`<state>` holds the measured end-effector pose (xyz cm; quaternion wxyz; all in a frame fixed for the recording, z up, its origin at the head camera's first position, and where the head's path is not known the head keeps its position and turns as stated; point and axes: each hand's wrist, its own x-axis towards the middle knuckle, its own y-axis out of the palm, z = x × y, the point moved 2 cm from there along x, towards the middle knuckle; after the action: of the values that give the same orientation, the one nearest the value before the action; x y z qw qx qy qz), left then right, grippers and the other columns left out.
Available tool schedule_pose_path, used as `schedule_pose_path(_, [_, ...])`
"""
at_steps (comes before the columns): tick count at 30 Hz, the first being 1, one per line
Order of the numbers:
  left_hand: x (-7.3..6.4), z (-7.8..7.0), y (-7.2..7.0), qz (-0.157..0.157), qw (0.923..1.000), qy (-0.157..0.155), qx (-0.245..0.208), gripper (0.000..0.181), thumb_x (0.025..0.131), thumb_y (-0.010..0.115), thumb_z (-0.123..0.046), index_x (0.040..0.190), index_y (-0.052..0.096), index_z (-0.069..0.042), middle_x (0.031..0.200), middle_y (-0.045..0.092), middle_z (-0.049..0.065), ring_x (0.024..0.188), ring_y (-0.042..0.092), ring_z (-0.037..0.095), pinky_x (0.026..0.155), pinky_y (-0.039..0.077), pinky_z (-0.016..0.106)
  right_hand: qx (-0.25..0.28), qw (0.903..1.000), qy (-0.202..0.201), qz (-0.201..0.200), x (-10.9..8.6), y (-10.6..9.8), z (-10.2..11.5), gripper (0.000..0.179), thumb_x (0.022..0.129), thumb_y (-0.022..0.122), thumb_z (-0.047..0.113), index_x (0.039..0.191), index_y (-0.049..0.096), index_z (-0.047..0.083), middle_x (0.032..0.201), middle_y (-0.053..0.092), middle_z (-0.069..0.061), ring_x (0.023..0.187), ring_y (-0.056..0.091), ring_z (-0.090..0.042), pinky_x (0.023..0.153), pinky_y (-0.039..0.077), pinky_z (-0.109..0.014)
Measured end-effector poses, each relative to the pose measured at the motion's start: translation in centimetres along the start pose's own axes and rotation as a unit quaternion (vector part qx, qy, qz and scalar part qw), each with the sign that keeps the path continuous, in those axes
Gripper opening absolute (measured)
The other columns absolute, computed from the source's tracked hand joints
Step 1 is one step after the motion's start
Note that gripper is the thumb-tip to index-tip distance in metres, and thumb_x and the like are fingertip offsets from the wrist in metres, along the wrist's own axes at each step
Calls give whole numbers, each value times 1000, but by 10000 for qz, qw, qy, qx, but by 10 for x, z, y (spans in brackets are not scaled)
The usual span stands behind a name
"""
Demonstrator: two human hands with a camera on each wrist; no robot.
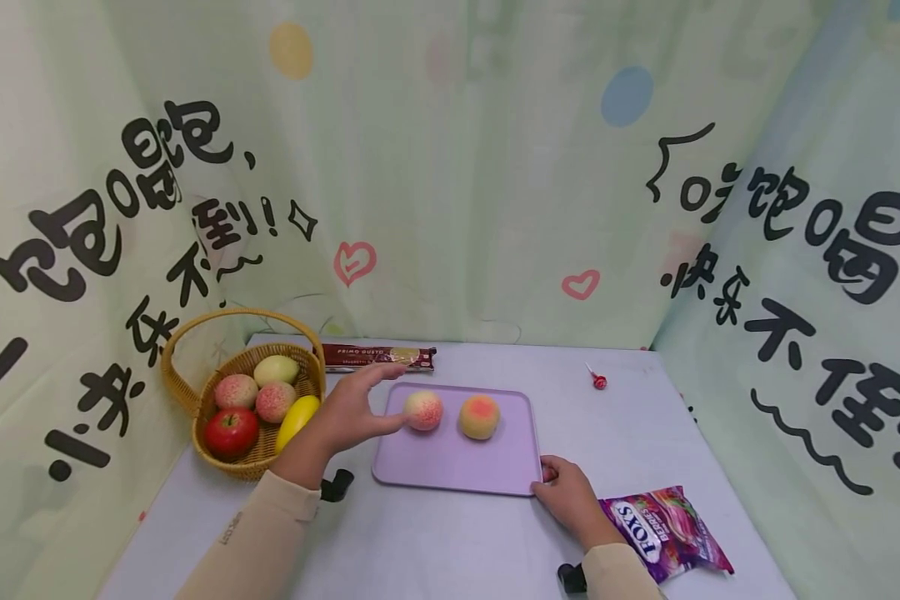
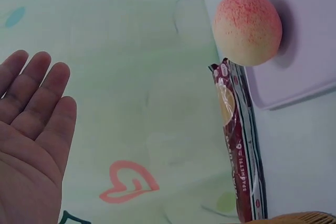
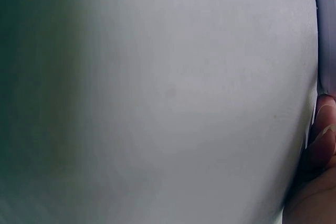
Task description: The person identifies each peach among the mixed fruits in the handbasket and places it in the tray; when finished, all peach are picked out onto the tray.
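Two peaches sit on a lilac tray [image 1: 450,467]: a pink-speckled peach [image 1: 424,411] on the left and a yellow-orange peach [image 1: 479,417] to its right. My left hand [image 1: 354,410] hovers at the tray's left side, thumb and fingers spread, the thumb tip close beside the speckled peach. In the left wrist view the extended fingers [image 2: 44,85] hold nothing, and the speckled peach [image 2: 248,28] shows at the upper right. My right hand [image 1: 567,497] pinches the tray's near right corner. Only part of that hand [image 3: 315,198] and the tray edge [image 3: 326,35] appear in the right wrist view.
A wicker basket [image 1: 198,433] of several fruits stands on the left. Behind it lies a spaghetti packet [image 1: 378,357]. A red lollipop [image 1: 598,381] lies at the back right, and a purple FOX'S bag [image 1: 667,533] is by my right forearm. Curtains surround the white table [image 1: 435,550].
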<state>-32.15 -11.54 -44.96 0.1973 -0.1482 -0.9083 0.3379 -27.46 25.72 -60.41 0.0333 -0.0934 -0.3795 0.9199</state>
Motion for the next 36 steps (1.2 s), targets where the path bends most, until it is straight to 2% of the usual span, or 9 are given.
schedule_pose_path(7, [-5, 5, -10, -204, 9997, -112, -118, 67, 83, 86, -29, 143, 58, -19, 144, 60, 3, 135, 55, 31, 107, 50, 52, -1, 10000, 31, 19, -1, 0, 2, 51, 89, 74, 13, 135, 61, -3, 93, 59, -5, 85, 53, -19, 75, 48, -32])
schedule_pose_path(10, [-5, 7, -15, -319, 9995, -79, -11, 67, 83, 86, -29, 142, 58, -16, 142, 62, 4, 133, 57, 32, 106, 51, 52, -19, 10000, 53, 34, -1, 0, 2, 51, 89, 74, 14, 136, 60, -3, 94, 59, -5, 86, 53, -19, 76, 49, -32])
schedule_pose_path(14, [-7, 10, -23, -526, 9986, -23, 53, 68, 82, 87, -26, 142, 58, -12, 140, 63, 9, 132, 58, 32, 108, 50, 52, -44, 10000, 37, 74, -1, -1, 4, 52, 90, 74, 14, 137, 59, -3, 94, 59, -5, 86, 53, -19, 76, 50, -32])
schedule_pose_path(16, [-8, 11, -27, -594, 9982, -104, -24, 69, 82, 88, -25, 142, 58, -12, 140, 63, 10, 133, 57, 32, 109, 48, 53, -44, 9999, 44, 95, -1, -1, 4, 53, 90, 74, 14, 138, 59, -3, 94, 59, -6, 86, 53, -20, 76, 50, -32])
schedule_pose_path(22, [-12, 18, -31, -610, 9967, -447, -294, 71, 84, 86, -28, 146, 54, -15, 144, 61, 7, 138, 53, 30, 112, 44, 54, -55, 9999, 41, 104, 1, -2, 3, 53, 90, 73, 15, 138, 58, -4, 95, 59, -6, 88, 54, -20, 77, 50, -33])
schedule_pose_path(28, [-16, 23, -36, -709, 9962, -440, -266, 70, 85, 85, -28, 146, 54, -13, 145, 60, 8, 138, 53, 28, 115, 42, 53, -21, 9999, 5, 125, 1, -3, 2, 53, 90, 74, 14, 137, 59, -4, 95, 59, -6, 88, 53, -20, 77, 50, -33])
schedule_pose_path(36, [-19, 31, -42, -725, 9945, -681, -330, 69, 87, 83, -29, 147, 52, -15, 148, 57, 9, 139, 51, 28, 114, 43, 53, -49, 9998, 111, 133, 0, -1, 1, 54, 91, 74, 15, 139, 58, -2, 96, 59, -6, 90, 54, -21, 79, 51, -32])
